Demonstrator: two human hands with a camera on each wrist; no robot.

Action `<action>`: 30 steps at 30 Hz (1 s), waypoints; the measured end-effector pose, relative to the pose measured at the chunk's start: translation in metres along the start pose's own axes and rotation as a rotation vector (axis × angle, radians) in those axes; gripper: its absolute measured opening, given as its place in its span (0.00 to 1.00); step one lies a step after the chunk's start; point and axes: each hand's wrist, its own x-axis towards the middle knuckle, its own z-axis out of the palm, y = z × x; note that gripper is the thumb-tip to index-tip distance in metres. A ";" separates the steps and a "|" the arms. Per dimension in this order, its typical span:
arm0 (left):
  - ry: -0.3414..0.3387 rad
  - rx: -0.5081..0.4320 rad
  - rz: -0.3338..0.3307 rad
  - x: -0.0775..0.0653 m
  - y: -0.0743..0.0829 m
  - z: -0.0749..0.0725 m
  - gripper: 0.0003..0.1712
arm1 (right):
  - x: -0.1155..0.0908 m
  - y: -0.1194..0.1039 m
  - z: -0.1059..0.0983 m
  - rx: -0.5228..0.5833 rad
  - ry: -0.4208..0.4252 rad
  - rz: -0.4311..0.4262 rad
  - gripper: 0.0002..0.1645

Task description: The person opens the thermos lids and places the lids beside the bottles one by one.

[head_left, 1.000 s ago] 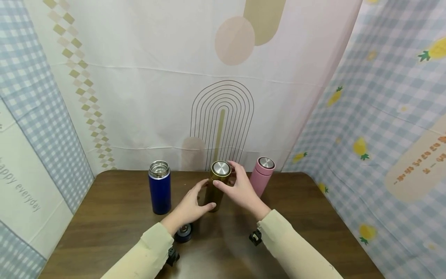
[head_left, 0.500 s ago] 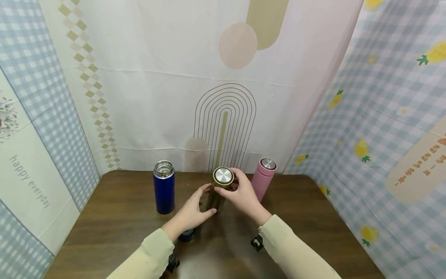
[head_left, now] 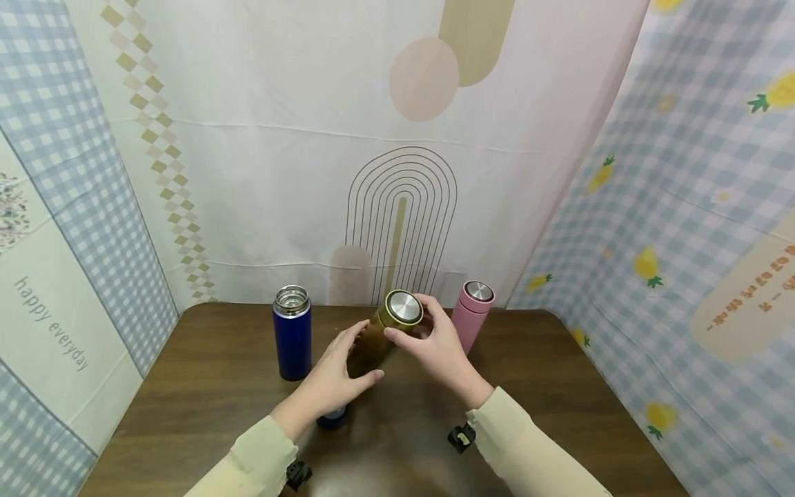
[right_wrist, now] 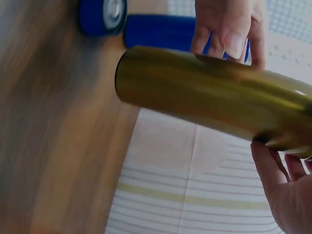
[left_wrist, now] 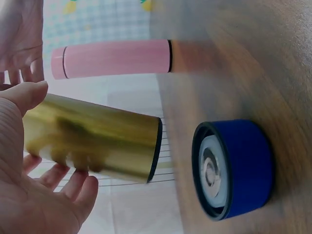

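Two-Handed Hold on a Slant

We see the gold flask (head_left: 371, 342) tilted between both hands over the desk (head_left: 205, 386), its base apparently clear of the surface. The right hand (head_left: 442, 345) has its grip wrapped near the top, while the left hand (head_left: 332, 379) curls its grip around the body lower down, presumably to share the weight. Nearer us, the blue cap (left_wrist: 248, 168) lies inner side up, perhaps to keep that side clean. The uncapped blue bottle (head_left: 292, 348) stands upright, likely for stability, well apart from the pink flask (head_left: 470, 319).

Glossy metallic gold bottle (right_wrist: 207, 95), wood-grain table (head_left: 553, 379), creased cloth backdrop (head_left: 279, 186)
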 end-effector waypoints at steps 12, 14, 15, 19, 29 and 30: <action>0.029 0.071 0.028 -0.017 0.007 -0.016 0.49 | -0.005 0.030 0.016 0.189 -0.112 0.039 0.31; 0.028 0.092 0.027 -0.019 0.007 -0.018 0.49 | -0.006 0.033 0.017 0.192 -0.115 0.029 0.31; 0.026 0.098 0.030 -0.020 0.006 -0.018 0.48 | -0.007 0.031 0.018 0.194 -0.118 0.030 0.30; 0.020 0.162 0.041 -0.026 0.006 -0.021 0.47 | -0.011 0.030 0.018 0.197 -0.145 0.056 0.28; 0.066 0.490 0.108 -0.046 0.010 -0.040 0.46 | -0.019 0.038 0.017 0.220 -0.245 0.095 0.31; 0.071 0.516 0.119 -0.048 0.010 -0.040 0.46 | -0.020 0.034 0.017 0.211 -0.254 0.097 0.30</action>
